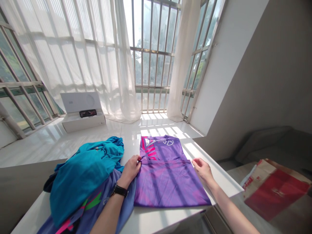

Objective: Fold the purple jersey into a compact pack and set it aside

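Observation:
A purple T-shirt (168,183) with pink stripes and a white print lies on the white surface, its lower part folded up over the chest. My left hand (132,168) pinches the left end of the folded edge; a black watch (120,190) is on that wrist. At the right end of the same edge, the bent fingers of my right hand (202,167) close on the corner, thumb and forefinger near each other. Left of the shirt is a heap: a crumpled teal garment (83,175) on top of a blue-violet garment (97,203) with green and pink patches.
An open white box (84,123) with a black device (88,113) stands at the back left of the white ledge (129,130). Sheer curtains (80,58) hang before barred windows. To the lower right, beyond the ledge, sits a red and brown paper bag (275,191).

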A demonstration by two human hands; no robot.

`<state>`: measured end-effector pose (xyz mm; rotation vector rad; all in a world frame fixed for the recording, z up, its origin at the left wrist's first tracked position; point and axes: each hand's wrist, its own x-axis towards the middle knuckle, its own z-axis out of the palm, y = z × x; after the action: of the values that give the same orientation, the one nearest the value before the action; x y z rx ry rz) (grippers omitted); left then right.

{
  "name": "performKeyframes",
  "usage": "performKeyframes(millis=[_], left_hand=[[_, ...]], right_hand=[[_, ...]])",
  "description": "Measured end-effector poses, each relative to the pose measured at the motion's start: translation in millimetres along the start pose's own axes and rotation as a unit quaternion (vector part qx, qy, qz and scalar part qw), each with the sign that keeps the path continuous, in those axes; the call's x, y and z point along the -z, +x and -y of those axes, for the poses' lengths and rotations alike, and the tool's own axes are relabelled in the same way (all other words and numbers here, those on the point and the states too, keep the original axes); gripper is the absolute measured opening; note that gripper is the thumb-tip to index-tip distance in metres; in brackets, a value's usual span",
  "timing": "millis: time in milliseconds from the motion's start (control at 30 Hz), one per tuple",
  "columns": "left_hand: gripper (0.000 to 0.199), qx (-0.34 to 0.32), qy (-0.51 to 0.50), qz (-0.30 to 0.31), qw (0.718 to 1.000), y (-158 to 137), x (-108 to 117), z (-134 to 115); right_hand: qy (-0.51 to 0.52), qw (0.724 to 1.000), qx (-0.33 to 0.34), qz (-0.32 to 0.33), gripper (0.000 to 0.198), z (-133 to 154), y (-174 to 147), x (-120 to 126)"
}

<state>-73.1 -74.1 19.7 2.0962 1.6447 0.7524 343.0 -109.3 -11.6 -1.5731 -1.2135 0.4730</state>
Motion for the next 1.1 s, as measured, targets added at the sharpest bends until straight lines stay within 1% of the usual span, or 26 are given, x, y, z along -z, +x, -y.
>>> performKeyframes(millis=[100, 300, 500, 633, 733, 833, 1000, 1100], left_hand=[[0.018, 0.013, 0.024, 0.005, 1.0, 1, 4, -7], [0.017, -0.003, 0.042, 0.023, 0.999, 0, 7, -10], [0.018, -0.011, 0.015, 0.018, 1.0, -2, 9, -8], [0.019, -0.014, -0.001, 0.017, 1.0, -1, 9, -8], [0.018, -0.006, 0.01, 0.011, 1.0, -1, 8, -8], [0.018, -0.009, 0.031, 0.002, 0.999, -1, 8, -8], [0.021, -0.049, 0.028, -0.022, 0.998, -3, 8, -15], [0.019, -0.097, 0.008, -0.025, 0.995, -6, 7, -26]], right_hand=[[-0.009, 1.0, 0.002, 0.009, 0.036, -2, 0, 1], [0.004, 1.0, -0.005, 0.004, 0.036, -3, -2, 2], [-0.015, 1.0, -0.008, 0.018, 0.04, -3, -2, 3], [-0.015, 1.0, 0.0, 0.023, 0.042, 3, -3, 2], [-0.015, 1.0, 0.006, 0.026, 0.042, 7, -5, 2], [-0.023, 1.0, 0.0, 0.016, 0.041, 11, -6, 2], [-0.018, 1.0, -0.004, 0.006, 0.04, 15, -6, 2], [-0.015, 1.0, -0.003, 0.003, 0.039, 14, -6, 2]])
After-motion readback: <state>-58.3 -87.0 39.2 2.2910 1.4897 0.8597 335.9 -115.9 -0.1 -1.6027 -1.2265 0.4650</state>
